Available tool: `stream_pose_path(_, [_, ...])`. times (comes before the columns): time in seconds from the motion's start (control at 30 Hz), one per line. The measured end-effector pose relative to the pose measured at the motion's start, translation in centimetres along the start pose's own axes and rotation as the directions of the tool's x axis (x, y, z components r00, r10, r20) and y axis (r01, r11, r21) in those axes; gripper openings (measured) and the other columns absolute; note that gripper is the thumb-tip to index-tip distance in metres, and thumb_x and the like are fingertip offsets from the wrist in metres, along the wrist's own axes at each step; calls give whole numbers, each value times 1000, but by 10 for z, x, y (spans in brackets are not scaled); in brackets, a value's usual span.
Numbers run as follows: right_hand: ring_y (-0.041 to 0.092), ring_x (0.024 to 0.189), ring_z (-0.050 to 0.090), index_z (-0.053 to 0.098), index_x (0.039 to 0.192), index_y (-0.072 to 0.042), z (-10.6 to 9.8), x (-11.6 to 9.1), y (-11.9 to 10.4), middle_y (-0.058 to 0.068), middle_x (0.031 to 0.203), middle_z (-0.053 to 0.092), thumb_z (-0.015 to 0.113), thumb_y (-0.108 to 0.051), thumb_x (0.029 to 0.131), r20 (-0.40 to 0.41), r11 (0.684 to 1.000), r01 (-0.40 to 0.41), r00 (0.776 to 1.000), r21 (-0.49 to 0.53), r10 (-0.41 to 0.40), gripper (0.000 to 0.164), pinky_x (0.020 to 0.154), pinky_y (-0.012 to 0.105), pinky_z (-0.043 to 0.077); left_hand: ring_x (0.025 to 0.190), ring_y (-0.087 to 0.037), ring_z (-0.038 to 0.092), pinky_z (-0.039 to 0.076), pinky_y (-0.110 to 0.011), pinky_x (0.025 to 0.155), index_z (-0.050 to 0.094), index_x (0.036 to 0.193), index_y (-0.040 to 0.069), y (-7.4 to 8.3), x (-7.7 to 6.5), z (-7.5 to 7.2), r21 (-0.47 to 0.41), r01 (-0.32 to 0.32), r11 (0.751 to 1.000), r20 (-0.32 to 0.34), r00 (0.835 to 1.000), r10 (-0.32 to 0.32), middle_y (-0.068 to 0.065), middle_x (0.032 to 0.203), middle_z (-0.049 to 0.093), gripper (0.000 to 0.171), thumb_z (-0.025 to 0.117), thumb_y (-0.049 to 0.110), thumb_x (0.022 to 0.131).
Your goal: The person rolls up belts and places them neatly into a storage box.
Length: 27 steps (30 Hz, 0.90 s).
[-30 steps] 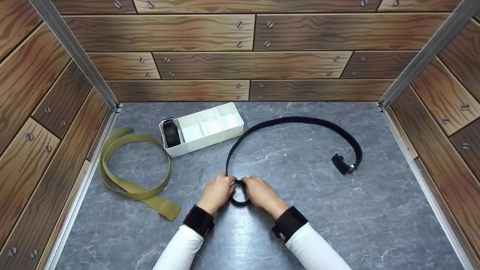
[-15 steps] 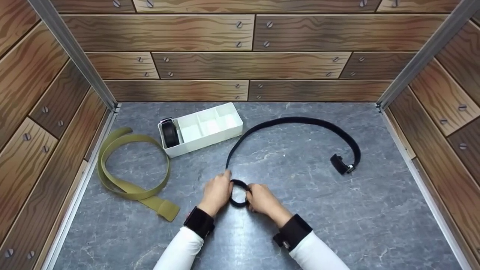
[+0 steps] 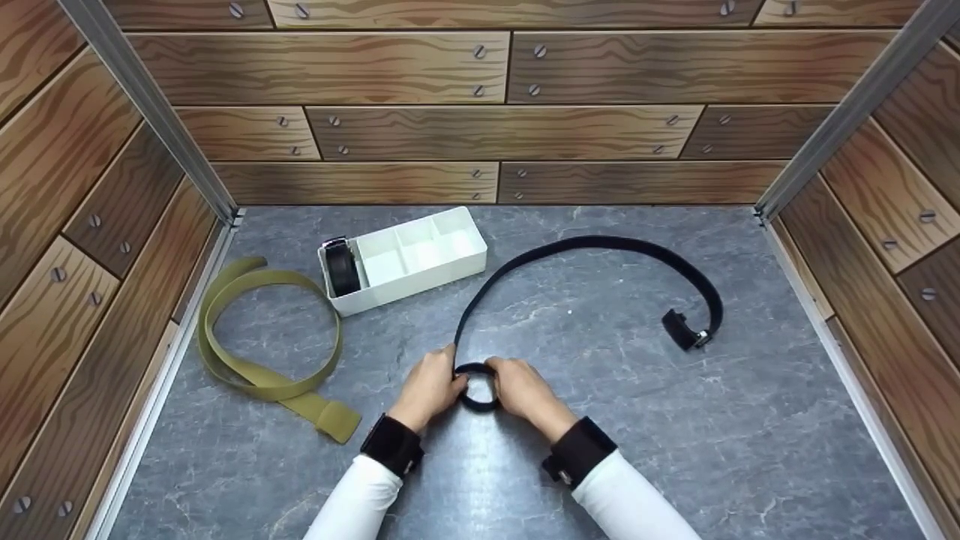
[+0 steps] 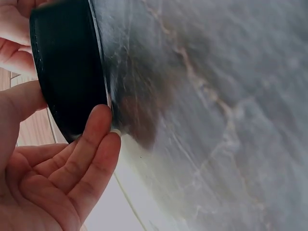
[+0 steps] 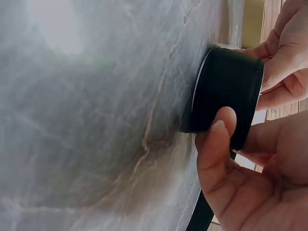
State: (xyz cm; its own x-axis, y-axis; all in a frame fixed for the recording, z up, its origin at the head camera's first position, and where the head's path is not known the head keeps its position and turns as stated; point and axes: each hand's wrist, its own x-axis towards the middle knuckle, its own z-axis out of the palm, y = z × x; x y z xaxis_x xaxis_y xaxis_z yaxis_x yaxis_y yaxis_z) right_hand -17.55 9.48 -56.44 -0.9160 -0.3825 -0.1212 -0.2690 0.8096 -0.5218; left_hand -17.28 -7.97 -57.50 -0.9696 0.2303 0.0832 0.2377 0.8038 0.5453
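A black belt [image 3: 600,242] lies on edge on the grey marbled surface, curving far to the right and ending in a metal buckle [image 3: 702,337]. Its near end is wound into a small ring-shaped coil [image 3: 480,407]. On the coil's left side my left hand [image 3: 429,388] pinches the belt where the long strap meets the coil, thumb towards the ring. My right hand [image 3: 527,391] grips the coil's right side. In the left wrist view the coil [image 4: 67,72] stands between thumb and fingers. Fingers and thumb also hold the coil [image 5: 228,89] in the right wrist view.
A white divided box [image 3: 412,289] stands at the back left, with a rolled black belt [image 3: 342,270] in its left compartment. Left of my hands lies an olive webbing belt [image 3: 274,390], loosely looped and touching the box corner. Wood-patterned walls [image 3: 480,67] enclose the surface.
My hands stood close together at the coil's far side, then the right slid down its right side and came back up. The left thumb now reaches towards the ring. The long strap barely shifted.
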Motion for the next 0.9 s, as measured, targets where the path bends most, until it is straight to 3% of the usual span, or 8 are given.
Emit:
stream_pose_path(0.23, [35, 96, 65, 65, 121, -6, 2, 4, 0, 18, 105, 68, 53, 3, 91, -22, 999, 36, 999, -29, -37, 34, 83, 46, 53, 78, -36, 67, 54, -47, 66, 59, 107, -3, 3, -1, -2, 41, -34, 999, 25, 999, 33, -18, 87, 66, 30, 72, 15, 86])
stream_pose_path(0.47, [35, 97, 62, 60, 131, -10, 1, 6, 1, 17, 111, 67, 58, 8, 84, 29, 999, 49, 998, -23, -48, 51, 84, 48, 51, 99, -38, 65, 53, -45, 82, 45, 136, -13, 1, -2, -6, -29, -12, 999, 143, 990, 16, -31, 112, 63, 71, 76, 28, 86])
stream_pose_path(0.63, [33, 93, 62, 64, 120, -13, 0, 7, -2, 12, 104, 68, 59, 6, 84, 35, 998, 63, 998, -31, -62, 40, 79, 48, 51, 108, -41, 61, 50, -47, 90, 39, 139, -16, -2, -3, -8, -84, 9, 996, 179, 984, 6, -36, 119, 58, 83, 78, 32, 83])
stream_pose_path(0.77, [29, 88, 61, 65, 110, -18, 0, 8, -3, 7, 98, 68, 61, 0, 88, 42, 997, 61, 997, -55, -59, 29, 73, 44, 51, 103, -39, 63, 51, -46, 88, 39, 139, -17, -2, -2, -7, -100, 11, 995, 181, 984, 8, -35, 117, 59, 84, 79, 32, 83])
stream_pose_path(0.9, [27, 84, 61, 66, 109, -19, 2, 9, -4, 6, 94, 65, 63, -6, 90, 27, 994, 81, 996, -73, -79, 23, 71, 43, 51, 98, -35, 65, 53, -43, 82, 39, 140, -14, 0, -1, -6, -84, 5, 996, 198, 980, 12, -34, 115, 61, 80, 75, 33, 87])
